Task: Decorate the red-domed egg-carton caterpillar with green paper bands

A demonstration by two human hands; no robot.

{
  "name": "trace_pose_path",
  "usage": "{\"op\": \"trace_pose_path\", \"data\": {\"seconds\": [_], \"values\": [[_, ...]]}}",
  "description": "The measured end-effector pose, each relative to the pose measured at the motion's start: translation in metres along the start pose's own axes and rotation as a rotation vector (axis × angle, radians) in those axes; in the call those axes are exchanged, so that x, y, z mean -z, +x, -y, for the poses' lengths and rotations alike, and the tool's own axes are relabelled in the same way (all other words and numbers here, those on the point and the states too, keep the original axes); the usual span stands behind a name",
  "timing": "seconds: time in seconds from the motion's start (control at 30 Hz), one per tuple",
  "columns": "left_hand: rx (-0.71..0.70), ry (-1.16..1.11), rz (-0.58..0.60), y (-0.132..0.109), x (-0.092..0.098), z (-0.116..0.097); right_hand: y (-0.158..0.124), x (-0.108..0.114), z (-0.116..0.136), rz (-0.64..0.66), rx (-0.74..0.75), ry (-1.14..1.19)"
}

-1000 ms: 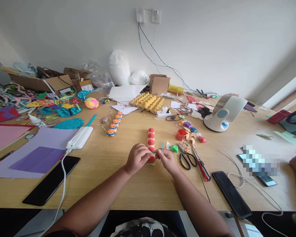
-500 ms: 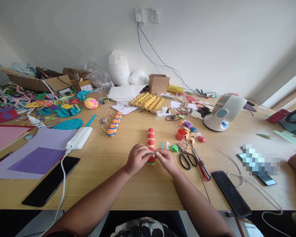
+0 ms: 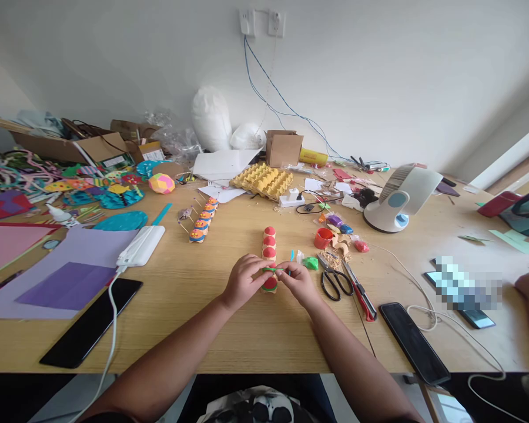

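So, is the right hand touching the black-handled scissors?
Apart. The head view shows a narrow gap of bare tabletop between the right hand and the black-handled scissors.

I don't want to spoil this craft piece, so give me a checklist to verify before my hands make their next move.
1. Thin, green, clay-like strip held: ok, between the fingertips of the left hand and right hand.
2. Row of red-topped carton domes standing domes up: ok.
3. Soft green lump within reach: seems ok, just beyond the right hand.
4. Table beside the right hand free of cutting tools: not ok; black-handled metal scissors and a red utility knife lie there.
5. Knife blade retracted: cannot tell.
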State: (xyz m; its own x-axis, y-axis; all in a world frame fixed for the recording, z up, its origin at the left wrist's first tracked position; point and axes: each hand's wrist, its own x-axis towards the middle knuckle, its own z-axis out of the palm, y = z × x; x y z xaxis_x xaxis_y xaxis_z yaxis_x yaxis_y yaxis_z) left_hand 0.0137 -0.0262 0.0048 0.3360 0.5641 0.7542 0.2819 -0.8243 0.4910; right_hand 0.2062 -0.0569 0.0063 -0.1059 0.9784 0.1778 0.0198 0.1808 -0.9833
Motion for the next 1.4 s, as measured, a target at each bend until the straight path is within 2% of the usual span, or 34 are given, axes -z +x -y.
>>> {"op": "trace_pose_path", "data": {"seconds": [0.43, 0.6, 0.73, 0.87, 1.03, 1.2, 1.4], "values": [[0.169, -0.096, -0.005, 0.000, -0.001, 0.008, 0.003, 0.001, -0.003, -0.019, 0.004, -0.116], [0.350, -0.222, -0.020, -0.001, -0.007, 0.013, 0.007, -0.002, -0.004, -0.053, 0.022, -0.217], [0.555, -0.390, -0.031, -0.003, -0.013, 0.018, 0.013, -0.001, -0.003, -0.083, 0.035, -0.278], [0.707, -0.473, -0.094, 0.000, -0.014, 0.022, 0.024, 0.003, 0.002, -0.110, -0.009, -0.304], [0.730, -0.466, -0.115, 0.004, -0.016, 0.030, 0.040, 0.006, 0.004, -0.066, -0.008, -0.373], [0.733, -0.386, -0.102, 0.005, -0.018, 0.039, 0.046, 0.008, -0.014, -0.094, -0.022, -0.427], [0.681, -0.291, -0.067, 0.002, -0.021, 0.043, 0.044, 0.011, -0.025, -0.072, 0.056, -0.522]]}}
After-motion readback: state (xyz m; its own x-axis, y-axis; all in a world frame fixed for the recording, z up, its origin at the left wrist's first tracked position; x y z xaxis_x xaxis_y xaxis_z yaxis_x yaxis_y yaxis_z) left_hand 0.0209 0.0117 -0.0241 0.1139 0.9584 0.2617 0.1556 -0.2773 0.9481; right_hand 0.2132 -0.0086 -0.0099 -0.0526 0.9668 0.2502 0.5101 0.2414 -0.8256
